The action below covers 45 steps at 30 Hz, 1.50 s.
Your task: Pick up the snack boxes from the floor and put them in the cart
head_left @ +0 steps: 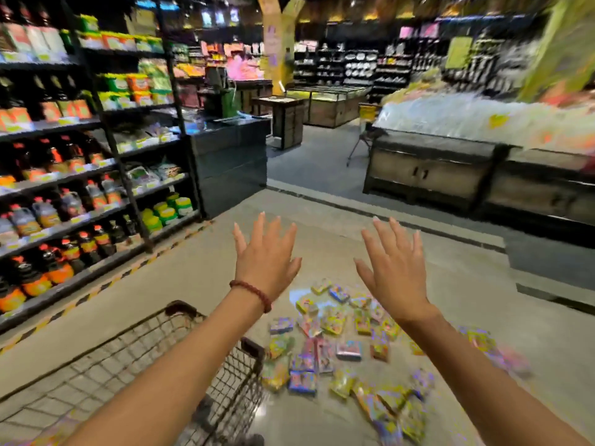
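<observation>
Snack boxes (341, 346) lay scattered on the floor (199, 272), just right of the wire cart (135, 358); blur hid their exact number. Both arms were raised above them, the left hand (265, 260) and right hand (394, 268) spread wide, palms down, holding nothing. A bead bracelet (252, 292) circled the left wrist.

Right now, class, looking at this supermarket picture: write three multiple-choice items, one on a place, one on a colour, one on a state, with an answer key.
1. Where do the snack boxes lie?
A. on the floor right of the cart
B. inside the cart
C. on a shelf

2. What colour is the bracelet?
A. blue
B. dark red
C. white

3. How are the left hand and right hand?
A. gripping boxes
B. pushing the cart
C. open, empty

Key: 1 A, boxes scattered on the floor; 2 B, reddish beads on the left wrist; 3 C, fingers spread, nothing held.
</observation>
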Each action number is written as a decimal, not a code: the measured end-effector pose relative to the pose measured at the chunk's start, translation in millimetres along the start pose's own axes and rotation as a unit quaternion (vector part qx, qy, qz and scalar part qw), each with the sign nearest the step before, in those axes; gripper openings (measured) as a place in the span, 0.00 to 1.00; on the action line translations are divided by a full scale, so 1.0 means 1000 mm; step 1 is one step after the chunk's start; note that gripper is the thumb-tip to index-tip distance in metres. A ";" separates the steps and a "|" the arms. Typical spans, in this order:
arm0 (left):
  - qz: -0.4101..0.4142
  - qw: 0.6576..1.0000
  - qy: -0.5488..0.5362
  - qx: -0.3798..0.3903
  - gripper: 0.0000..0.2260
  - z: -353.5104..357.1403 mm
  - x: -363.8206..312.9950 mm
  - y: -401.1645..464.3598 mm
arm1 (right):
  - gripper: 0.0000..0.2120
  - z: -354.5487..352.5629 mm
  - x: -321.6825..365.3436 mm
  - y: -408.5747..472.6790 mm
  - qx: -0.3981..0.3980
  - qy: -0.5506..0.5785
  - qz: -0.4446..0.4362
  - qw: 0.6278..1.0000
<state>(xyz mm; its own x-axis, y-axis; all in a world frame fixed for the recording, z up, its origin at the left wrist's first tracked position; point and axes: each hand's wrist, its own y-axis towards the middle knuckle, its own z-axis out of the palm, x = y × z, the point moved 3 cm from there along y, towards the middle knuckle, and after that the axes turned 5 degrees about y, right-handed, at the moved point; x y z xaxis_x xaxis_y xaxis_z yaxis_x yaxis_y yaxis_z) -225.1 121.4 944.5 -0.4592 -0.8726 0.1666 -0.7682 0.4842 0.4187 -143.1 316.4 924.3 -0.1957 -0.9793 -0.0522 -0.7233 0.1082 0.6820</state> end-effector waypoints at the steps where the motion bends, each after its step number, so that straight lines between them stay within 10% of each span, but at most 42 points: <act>1: 0.020 1.000 -0.010 -0.006 0.26 -0.002 -0.028 0.004 | 0.23 -0.008 -0.028 -0.011 0.000 -0.018 0.016 1.000; 22: 0.322 0.932 -0.164 0.034 0.24 0.062 -0.440 0.009 | 0.25 -0.070 -0.349 -0.285 0.105 -0.162 0.346 0.918; 33: 0.451 0.867 -0.134 0.163 0.26 0.205 -0.603 0.014 | 0.26 0.057 -0.439 -0.377 0.181 -0.139 0.466 0.855; 45: 0.506 0.823 -0.077 0.245 0.29 0.527 -0.722 -0.144 | 0.28 0.281 -0.447 -0.672 0.321 -0.078 0.526 0.784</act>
<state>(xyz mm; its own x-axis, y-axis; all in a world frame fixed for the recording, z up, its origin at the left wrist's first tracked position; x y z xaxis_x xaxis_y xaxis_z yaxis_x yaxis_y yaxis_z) -17.8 715.8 293.0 -0.9970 -0.0062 0.0767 -0.0277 0.9590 -0.2822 243.9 729.2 284.2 -0.9495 -0.2633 0.1709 -0.2821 0.9544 -0.0972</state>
